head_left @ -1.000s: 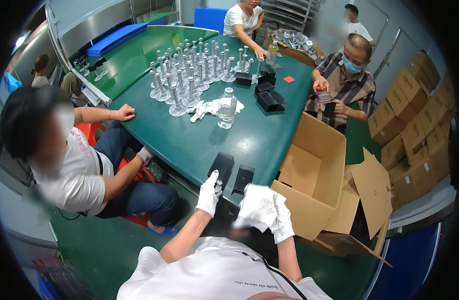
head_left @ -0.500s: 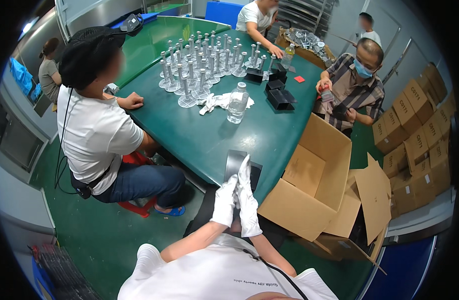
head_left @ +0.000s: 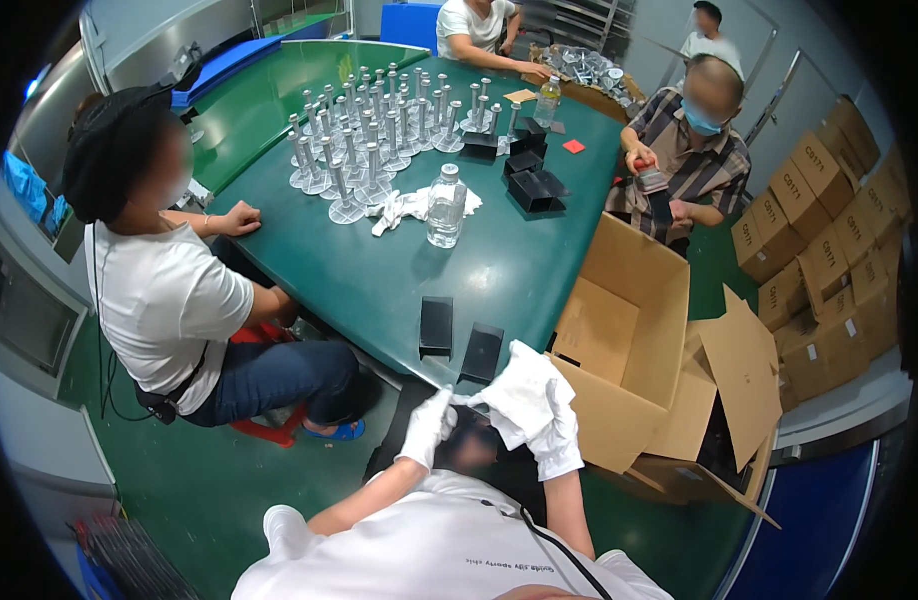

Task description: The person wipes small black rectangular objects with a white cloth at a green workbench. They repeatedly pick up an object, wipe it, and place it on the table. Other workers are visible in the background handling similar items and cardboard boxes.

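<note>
My right hand [head_left: 556, 437], in a white glove, grips a bunched white cloth [head_left: 524, 392] near the table's front corner. My left hand [head_left: 426, 430], gloved too, has its fingers closed beside a small greyish piece at the table edge; what they hold is too small to make out. Just beyond the hands lies a black open-sided box-shaped part [head_left: 482, 352]. To its left is a second black part [head_left: 437, 325], standing apart from it. Both rest on the green table [head_left: 379, 290].
A clear bottle [head_left: 446, 207] and white rags [head_left: 404, 208] lie ahead, before many grey posts on round bases [head_left: 369, 150]. Black parts [head_left: 534, 187] sit far right. An open carton [head_left: 624, 330] stands at right. Co-workers sit left [head_left: 164, 290] and far right [head_left: 694, 150].
My hands, pressed together before, have moved apart. The white cloth now shows in my right hand. The two black parts, overlapped by my hands earlier, now appear separately. The view has shifted slightly.
</note>
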`<action>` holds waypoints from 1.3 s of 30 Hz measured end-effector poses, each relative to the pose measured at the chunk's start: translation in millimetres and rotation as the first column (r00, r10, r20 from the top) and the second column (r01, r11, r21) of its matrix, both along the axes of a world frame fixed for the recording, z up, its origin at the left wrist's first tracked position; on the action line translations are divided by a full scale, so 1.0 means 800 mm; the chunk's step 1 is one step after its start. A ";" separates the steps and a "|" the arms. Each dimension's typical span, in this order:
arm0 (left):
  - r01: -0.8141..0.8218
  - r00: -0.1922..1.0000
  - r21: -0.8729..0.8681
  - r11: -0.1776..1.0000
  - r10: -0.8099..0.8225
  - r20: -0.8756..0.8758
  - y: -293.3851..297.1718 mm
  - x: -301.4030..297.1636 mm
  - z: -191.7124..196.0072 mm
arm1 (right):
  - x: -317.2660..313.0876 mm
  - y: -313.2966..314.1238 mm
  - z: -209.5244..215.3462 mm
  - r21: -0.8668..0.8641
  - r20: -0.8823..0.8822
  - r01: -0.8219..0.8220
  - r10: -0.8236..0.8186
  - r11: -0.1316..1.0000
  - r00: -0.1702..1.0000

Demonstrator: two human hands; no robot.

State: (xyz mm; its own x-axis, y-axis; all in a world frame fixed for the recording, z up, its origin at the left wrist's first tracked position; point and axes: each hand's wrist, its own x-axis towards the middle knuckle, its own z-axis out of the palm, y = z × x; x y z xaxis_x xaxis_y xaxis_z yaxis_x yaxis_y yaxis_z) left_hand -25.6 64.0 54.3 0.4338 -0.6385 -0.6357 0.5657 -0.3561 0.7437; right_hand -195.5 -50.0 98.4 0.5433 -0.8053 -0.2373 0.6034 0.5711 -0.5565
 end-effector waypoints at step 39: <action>0.058 0.928 -0.132 0.989 -0.005 0.372 -0.008 0.009 0.019 | 0.011 0.007 0.022 -0.554 -0.513 -0.247 -0.093 0.795 0.853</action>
